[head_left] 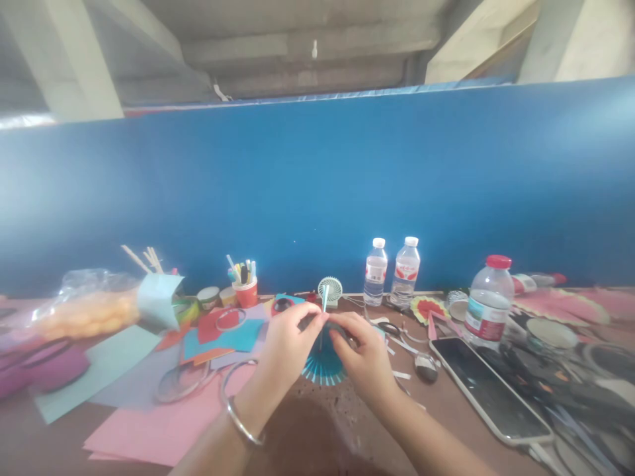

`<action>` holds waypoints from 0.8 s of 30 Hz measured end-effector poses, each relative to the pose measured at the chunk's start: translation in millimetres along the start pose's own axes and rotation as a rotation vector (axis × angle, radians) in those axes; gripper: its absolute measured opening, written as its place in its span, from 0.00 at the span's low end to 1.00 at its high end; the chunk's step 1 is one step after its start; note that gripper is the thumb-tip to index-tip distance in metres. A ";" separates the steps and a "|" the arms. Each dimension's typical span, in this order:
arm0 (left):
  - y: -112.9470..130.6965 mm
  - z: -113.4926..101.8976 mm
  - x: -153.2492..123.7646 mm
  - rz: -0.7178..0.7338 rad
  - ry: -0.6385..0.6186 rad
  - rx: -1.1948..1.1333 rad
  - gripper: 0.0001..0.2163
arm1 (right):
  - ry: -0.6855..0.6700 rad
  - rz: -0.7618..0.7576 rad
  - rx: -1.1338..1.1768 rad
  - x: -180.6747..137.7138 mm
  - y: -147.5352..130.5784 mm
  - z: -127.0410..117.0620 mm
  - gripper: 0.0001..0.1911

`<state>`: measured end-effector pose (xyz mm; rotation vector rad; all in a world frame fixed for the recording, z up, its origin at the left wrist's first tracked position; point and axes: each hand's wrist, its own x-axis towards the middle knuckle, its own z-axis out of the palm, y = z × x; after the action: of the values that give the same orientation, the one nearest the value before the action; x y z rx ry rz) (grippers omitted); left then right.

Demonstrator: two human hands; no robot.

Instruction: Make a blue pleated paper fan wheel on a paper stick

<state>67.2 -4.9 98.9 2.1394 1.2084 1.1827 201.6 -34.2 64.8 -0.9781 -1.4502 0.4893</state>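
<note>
Blue paper fan (323, 369), narrow end up, long axis near upright, pinched by left hand (294, 334) and right hand (364, 350)

We are seeing teal on the paper fan (323, 370), with pale stripes radiating towards its edge. We are finding blue across the wall (317, 185) and brown on the table (307, 443). We are also noticing pink paper (143, 430), a red cup (246, 295), and a red paper flower (426, 308) edged in yellow.
</note>
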 end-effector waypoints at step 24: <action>7.3 -0.7 -3.7 0.097 -0.229 -0.079 0.09 | 0.075 0.310 0.574 14.7 -1.7 -11.5 0.08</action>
<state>69.2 -11.9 102.5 2.2244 0.9530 0.9744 213.8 -26.3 76.6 -0.7419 -1.0029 1.0194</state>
